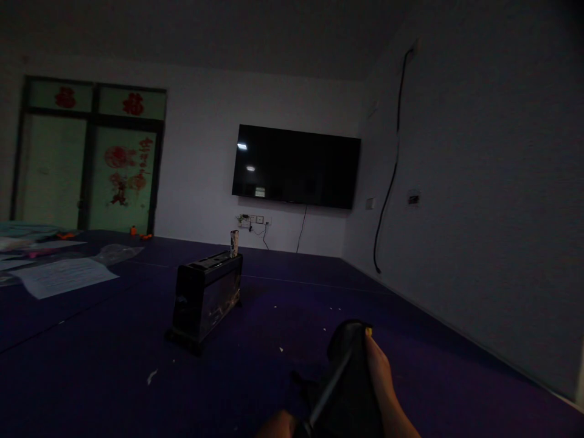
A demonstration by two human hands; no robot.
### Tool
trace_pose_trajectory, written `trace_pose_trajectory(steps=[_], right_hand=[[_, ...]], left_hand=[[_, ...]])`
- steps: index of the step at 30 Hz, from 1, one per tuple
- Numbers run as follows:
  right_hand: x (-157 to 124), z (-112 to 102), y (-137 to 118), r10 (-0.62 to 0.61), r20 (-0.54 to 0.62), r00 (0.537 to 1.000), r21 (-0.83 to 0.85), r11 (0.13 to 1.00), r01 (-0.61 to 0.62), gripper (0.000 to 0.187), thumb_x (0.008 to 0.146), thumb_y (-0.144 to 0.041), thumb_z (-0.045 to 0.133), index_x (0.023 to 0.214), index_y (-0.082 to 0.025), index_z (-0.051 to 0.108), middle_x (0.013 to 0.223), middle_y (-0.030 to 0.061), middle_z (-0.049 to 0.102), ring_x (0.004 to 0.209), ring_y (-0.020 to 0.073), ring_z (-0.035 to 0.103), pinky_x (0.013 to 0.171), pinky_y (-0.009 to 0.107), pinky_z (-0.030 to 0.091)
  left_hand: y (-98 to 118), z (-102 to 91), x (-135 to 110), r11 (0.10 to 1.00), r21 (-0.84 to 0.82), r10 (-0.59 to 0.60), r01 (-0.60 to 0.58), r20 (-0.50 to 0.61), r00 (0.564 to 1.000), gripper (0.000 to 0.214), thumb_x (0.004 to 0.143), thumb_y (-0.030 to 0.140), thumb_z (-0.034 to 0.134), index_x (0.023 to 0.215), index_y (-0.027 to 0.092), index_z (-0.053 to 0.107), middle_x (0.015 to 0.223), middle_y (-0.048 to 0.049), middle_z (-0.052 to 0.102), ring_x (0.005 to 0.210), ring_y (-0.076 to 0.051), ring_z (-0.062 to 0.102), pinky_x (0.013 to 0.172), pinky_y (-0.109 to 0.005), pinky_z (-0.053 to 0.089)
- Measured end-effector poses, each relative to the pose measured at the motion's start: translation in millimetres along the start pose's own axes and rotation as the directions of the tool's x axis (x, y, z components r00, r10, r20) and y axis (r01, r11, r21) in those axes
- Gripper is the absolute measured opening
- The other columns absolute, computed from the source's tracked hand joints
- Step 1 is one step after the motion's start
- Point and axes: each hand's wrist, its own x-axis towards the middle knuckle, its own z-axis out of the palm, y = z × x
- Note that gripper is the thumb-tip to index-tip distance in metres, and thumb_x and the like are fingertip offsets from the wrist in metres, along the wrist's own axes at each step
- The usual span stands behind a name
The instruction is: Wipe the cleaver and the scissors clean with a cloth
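At the bottom edge my left hand [277,424] is only partly in frame, closed at the dark handle of what looks like a screwdriver [329,389]. Its thin pale shaft runs up and to the right, across a black rounded object [353,395] whose kind I cannot make out. My right hand [382,371] grips that object from its right side; a small yellow bit shows by the fingertips. Whether the shaft's tip touches the black object is too dark to tell. Further ahead stands a glossy black slotted box [207,298] on feet, with a pale upright piece [234,242] at its far end.
The purple surface [292,316] carries small white scraps. Papers [68,277] and clear plastic [118,253] lie at left, near small orange things [133,231]. A television [298,164] hangs on the far wall; a black cable [393,170] dangles at right. Glass doors [91,158] stand back left.
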Motion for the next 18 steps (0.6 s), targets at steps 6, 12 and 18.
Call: trace_pose_trajectory(steps=[6, 12, 18], right_hand=[[3, 3, 2, 0.069, 0.008, 0.998, 0.018, 0.997, -0.069, 0.04, 0.053, -0.056, 0.061, 0.064, -0.018, 0.058, 0.052, -0.0023, 0.056, 0.055, 0.0196, 0.056, 0.052, 0.029, 0.044], [1, 1, 3, 0.061, -0.02, 0.998, 0.009, 0.998, -0.061, 0.037, 0.055, -0.053, 0.06, 0.066, -0.018, 0.059, 0.052, -0.0025, 0.056, 0.061, 0.0203, 0.056, 0.056, 0.029, 0.043], [6, 0, 8, 0.057, 0.007, 0.998, 0.023, 0.998, -0.057, 0.038, 0.052, -0.055, 0.061, 0.063, -0.018, 0.058, 0.051, -0.0029, 0.056, 0.055, 0.0184, 0.054, 0.055, 0.028, 0.043]], left_hand=[[-15, 9.4, 18, 0.999, 0.026, -0.029, 0.028, 0.047, 0.998, 0.041, 0.06, 0.051, 0.064, 0.044, 0.02, 0.042, 0.04, 0.002, 0.033, 0.05, -0.014, 0.043, 0.052, -0.029, 0.04], [-14, 15.6, 22, 0.979, 0.175, -0.101, 0.108, -0.046, 0.994, 0.043, 0.064, 0.047, 0.061, 0.041, 0.021, 0.035, 0.042, 0.0043, 0.025, 0.047, -0.01, 0.027, 0.058, -0.032, 0.037], [-6, 12.5, 13, 0.964, 0.21, -0.128, 0.163, -0.169, 0.977, 0.03, 0.068, 0.042, 0.058, 0.051, 0.02, 0.047, 0.05, 0.0011, 0.039, 0.059, -0.015, 0.043, 0.069, -0.036, 0.039]])
